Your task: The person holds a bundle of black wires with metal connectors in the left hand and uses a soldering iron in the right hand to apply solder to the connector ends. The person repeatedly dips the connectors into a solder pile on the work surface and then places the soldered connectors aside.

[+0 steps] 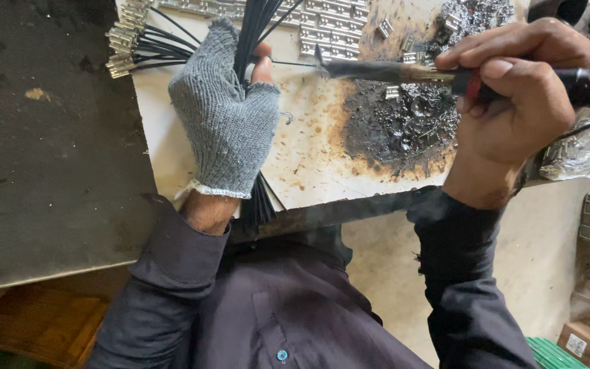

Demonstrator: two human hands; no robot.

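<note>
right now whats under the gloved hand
Under the left hand a bundle of black wires crosses the scorched white board; the stretch beneath the palm is hidden.

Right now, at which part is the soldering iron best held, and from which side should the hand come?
Grip the soldering iron at its black and red handle, where the right hand holds it, coming from the right. The dark metal shaft points left toward the wires in the gloved left hand and is probably hot.

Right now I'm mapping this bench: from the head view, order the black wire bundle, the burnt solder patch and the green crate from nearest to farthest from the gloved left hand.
1. Black wire bundle: gripped in the left hand.
2. Burnt solder patch: on the board, to its right, below the right hand.
3. Green crate: floor, bottom right corner.
</note>
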